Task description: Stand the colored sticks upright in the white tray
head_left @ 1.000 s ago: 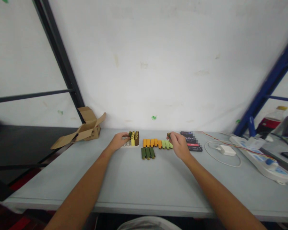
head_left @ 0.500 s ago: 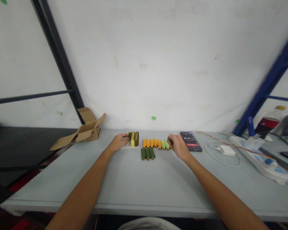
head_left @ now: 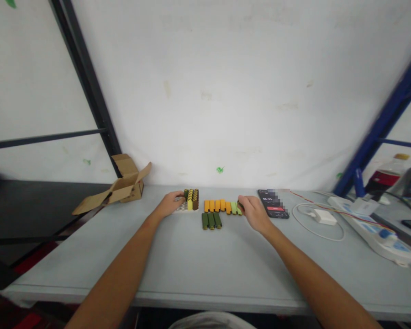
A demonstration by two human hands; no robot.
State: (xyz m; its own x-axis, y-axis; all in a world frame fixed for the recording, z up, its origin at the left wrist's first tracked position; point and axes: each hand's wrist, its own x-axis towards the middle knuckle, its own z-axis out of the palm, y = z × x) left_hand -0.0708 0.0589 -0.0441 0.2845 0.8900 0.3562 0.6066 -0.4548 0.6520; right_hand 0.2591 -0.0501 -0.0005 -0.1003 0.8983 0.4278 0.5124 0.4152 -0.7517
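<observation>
Green piece sits pinched in my right hand, at three o'clock from the white tray. My left hand is at the tray's nine o'clock side; I can't tell its grip.

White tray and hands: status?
Left hand at part-filled white tray. Right hand holding a dark piece. Orange pieces, three dark green pieces lie between hands.
</observation>
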